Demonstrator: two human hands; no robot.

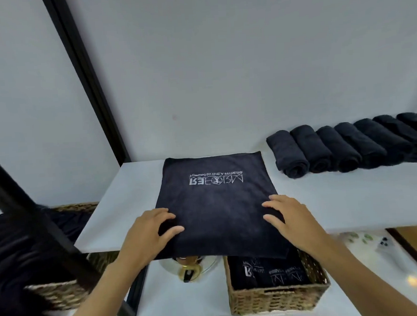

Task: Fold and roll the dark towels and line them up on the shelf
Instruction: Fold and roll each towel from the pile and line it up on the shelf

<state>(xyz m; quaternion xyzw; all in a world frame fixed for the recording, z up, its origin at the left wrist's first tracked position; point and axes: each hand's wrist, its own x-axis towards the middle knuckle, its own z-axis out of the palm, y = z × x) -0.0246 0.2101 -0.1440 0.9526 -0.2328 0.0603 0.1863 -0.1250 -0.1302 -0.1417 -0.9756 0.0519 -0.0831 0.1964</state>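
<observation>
The dark towel [217,206] lies flat on the shelf [327,199], near edge overhanging, the left hand [151,232] and right hand [289,216] each pinching a side edge between thumb and fingers [160,213]; an uneven pull could skew the fold or drag it toward the basket [272,300].

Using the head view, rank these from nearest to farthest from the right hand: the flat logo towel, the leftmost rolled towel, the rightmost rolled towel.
1. flat logo towel: directly under the right hand, which grips its right edge.
2. leftmost rolled towel: behind the hand, at the row's near end.
3. rightmost rolled towel: far right, at the row's other end.
</observation>
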